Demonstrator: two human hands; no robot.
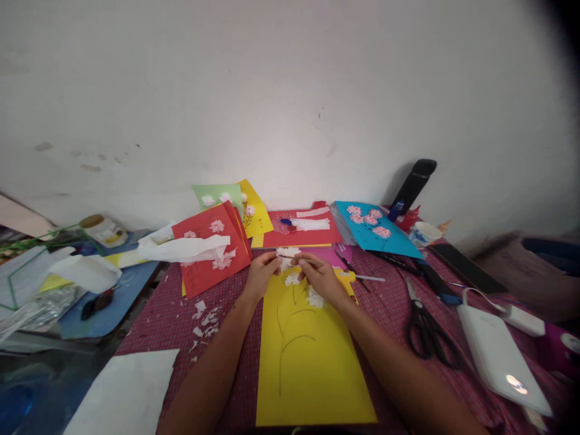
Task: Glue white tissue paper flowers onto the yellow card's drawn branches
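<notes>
Both hands meet over the top edge of a yellow sheet of card (312, 374) with a thin stem and curved branches drawn on it. My right hand (319, 277) is closed around a thin brown stick (301, 258), held almost level. On the other side, my left hand (263, 273) pinches the left edge of a white paper flower (289, 251), close to the stick's tip; its fingertips are partly hidden. Two more white flowers, a small one (292, 278) and a larger one (316, 298), rest on the card below my fingers.
A yellow glue gun (347, 283) lies right of the card. Further right are black scissors (428, 329) and a white power bank (501, 356). Red cards (199, 281) with pink flowers and paper scraps (206, 326) lie left. A blue flower card (369, 235) leans near the wall.
</notes>
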